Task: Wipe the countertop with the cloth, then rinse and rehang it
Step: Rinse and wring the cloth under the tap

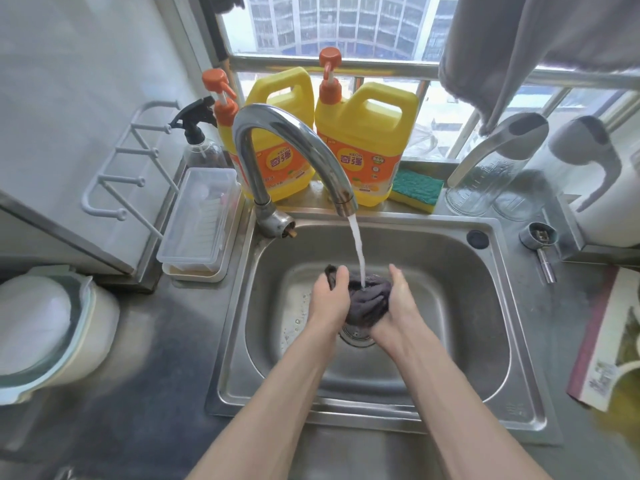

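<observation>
Rinsing is judged to be the step in hand: the bunched dark grey cloth (367, 301) is held low in the stainless-steel sink basin (450, 271), directly above the round drain strainer (355, 336), and is struck by the white stream of water (358, 251) from the curved chrome tap (277, 133). The cloth is clasped from both sides, the left hand (327, 296) and the right hand (398, 306) each curled closed around it. For a good rinse, the wad should probably be opened and turned under the stream, kneaded, then wrung hard over the drain before being rehung.

Two yellow plastic detergent jugs with orange pump tops (367, 140) stand behind the tap; their fill level cannot be told. A clear lidded plastic box (197, 220) sits left of the sink, with pale items dimly seen inside. A clear spray bottle with a black trigger (199, 140) appears to hold dark liquid.
</observation>
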A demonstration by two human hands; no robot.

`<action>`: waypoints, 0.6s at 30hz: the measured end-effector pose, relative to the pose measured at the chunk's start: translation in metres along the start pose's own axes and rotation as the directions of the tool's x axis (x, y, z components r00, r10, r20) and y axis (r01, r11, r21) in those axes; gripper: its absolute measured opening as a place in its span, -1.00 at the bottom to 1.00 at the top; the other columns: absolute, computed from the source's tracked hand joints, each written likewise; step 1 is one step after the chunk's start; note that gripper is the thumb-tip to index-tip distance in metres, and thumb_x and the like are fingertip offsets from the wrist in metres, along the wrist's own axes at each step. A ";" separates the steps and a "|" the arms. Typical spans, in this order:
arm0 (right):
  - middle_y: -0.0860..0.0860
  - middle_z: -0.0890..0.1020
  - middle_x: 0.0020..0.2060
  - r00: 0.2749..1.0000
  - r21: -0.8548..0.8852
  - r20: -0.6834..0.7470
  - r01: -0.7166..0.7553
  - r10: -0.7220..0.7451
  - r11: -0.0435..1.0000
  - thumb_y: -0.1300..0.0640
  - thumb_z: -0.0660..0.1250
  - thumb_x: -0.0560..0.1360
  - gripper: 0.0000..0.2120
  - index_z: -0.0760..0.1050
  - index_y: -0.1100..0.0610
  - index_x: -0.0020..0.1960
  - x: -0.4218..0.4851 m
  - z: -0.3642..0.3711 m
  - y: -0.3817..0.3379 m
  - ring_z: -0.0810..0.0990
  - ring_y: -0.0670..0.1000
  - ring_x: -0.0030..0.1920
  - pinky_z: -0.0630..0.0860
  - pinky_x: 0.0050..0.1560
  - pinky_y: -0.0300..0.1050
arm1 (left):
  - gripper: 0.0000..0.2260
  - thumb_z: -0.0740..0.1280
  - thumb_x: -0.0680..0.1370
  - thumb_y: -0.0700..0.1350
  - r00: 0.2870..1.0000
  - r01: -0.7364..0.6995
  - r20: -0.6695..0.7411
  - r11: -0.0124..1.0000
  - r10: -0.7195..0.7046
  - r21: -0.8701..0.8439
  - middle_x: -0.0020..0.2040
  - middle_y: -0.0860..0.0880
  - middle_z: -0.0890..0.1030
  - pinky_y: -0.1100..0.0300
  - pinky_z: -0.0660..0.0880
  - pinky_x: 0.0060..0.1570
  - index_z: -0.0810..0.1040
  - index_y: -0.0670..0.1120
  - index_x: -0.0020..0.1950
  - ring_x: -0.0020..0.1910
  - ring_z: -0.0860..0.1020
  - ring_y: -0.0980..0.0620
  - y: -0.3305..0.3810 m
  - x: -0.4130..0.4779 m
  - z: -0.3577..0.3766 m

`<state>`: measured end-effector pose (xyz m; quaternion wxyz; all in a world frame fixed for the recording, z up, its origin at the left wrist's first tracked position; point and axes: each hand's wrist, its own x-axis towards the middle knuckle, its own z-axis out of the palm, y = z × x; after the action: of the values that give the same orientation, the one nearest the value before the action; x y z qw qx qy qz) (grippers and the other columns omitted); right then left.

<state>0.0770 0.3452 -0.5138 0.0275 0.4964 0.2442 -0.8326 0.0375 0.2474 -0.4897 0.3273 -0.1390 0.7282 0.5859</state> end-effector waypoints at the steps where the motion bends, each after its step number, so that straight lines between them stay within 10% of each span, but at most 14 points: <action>1: 0.15 0.68 -0.30 0.999 -0.057 0.020 0.029 -0.028 0.998 -0.18 0.16 0.63 -0.49 0.58 0.25 0.17 0.001 -0.006 -0.002 0.65 0.07 -0.44 0.60 -0.41 -0.16 | -0.81 0.31 0.59 0.08 0.999 -0.040 0.006 0.999 0.040 -0.034 0.00 -0.03 0.70 -0.12 0.59 0.19 0.58 -0.02 0.01 0.09 0.67 -0.11 0.002 0.003 -0.006; 5: 0.19 0.67 -0.12 0.953 -0.256 0.011 0.296 -0.303 0.920 0.34 0.34 0.60 -0.94 0.55 0.22 -0.02 -0.005 -0.023 0.003 0.68 0.07 -0.21 0.64 -0.17 -0.04 | -0.90 0.35 0.62 -0.19 0.988 -0.147 0.046 0.988 0.149 -0.035 0.06 -0.11 0.71 -0.01 0.64 0.07 0.60 -0.08 0.12 0.08 0.68 -0.10 0.009 0.010 -0.029; 8: 0.11 0.75 -0.07 0.812 -0.634 -0.004 0.449 -0.584 0.630 0.22 0.51 0.52 -0.90 0.64 0.14 0.02 -0.003 -0.027 0.002 0.73 0.12 -0.04 0.67 0.11 0.13 | -0.78 0.32 0.63 -0.27 0.991 -0.085 0.094 0.992 0.094 -0.093 0.15 -0.17 0.68 0.07 0.64 -0.13 0.58 -0.11 0.26 0.01 0.66 -0.08 0.014 0.009 -0.039; 12: 0.03 0.75 -0.21 0.632 -0.860 -0.009 0.391 -0.775 0.328 -0.03 0.53 0.50 -0.80 0.68 0.11 -0.09 -0.020 -0.020 -0.008 0.67 0.13 -0.11 0.54 -0.01 -0.03 | -0.72 0.29 0.62 -0.37 0.985 -0.013 0.166 0.985 0.042 -0.171 0.07 -0.13 0.64 0.14 0.67 -0.21 0.57 -0.15 0.29 -0.06 0.64 -0.07 0.019 0.007 -0.041; 18: -0.07 0.72 -0.23 0.670 -0.763 -0.007 0.476 -0.742 0.438 -0.09 0.44 0.57 -0.74 0.64 0.10 -0.10 -0.021 -0.017 -0.016 0.64 0.00 -0.12 0.53 -0.02 -0.05 | -0.71 0.39 0.53 -0.37 0.987 0.057 0.156 0.976 -0.025 -0.209 0.10 -0.19 0.70 0.05 0.69 -0.07 0.62 -0.16 0.23 -0.06 0.66 -0.07 0.031 0.006 -0.044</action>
<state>0.0963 0.3625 -0.4968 -0.1353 0.4564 0.7082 -0.5213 0.0005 0.2152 -0.4658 0.3774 -0.1430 0.6311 0.6625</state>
